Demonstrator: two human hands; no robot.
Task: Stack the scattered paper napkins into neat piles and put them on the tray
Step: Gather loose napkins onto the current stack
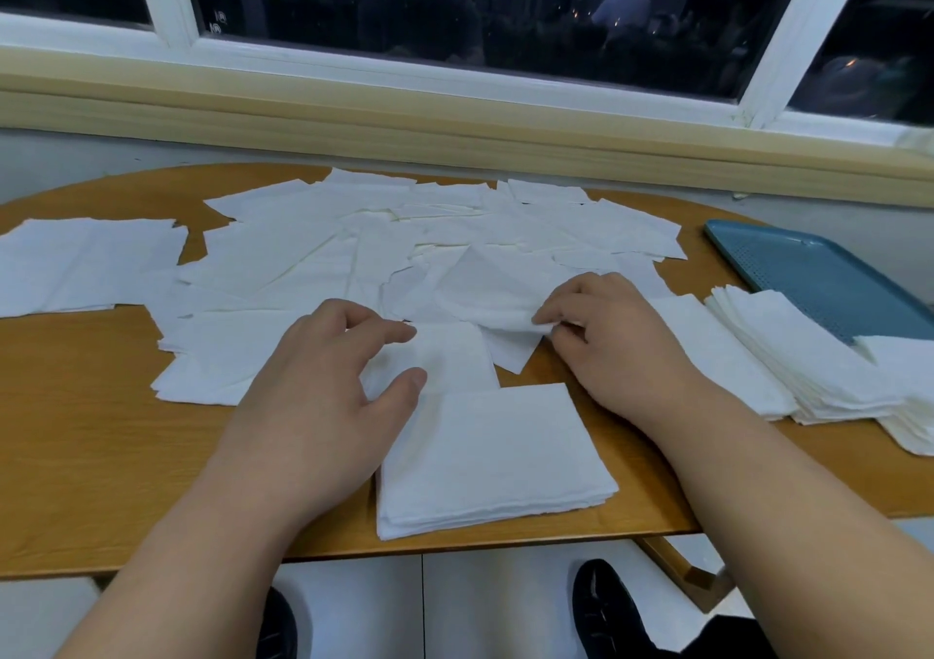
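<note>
Squared white paper-napkin pile (490,456) lies nearest, between both hands; the blue plastic tray (808,274) lies far right, nearer the right hand (616,345). That hand pinches the corner of a loose white napkin (510,352); the left hand (313,380) hovers loosely spread, holding nothing.

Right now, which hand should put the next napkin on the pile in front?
The right hand: its fingers pinch a loose napkin just beyond the pile. The left hand holds nothing.

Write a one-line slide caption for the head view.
Right hand pinches a loose napkin, left hand open beside it, beyond a neat pile; blue tray at far right.
</note>
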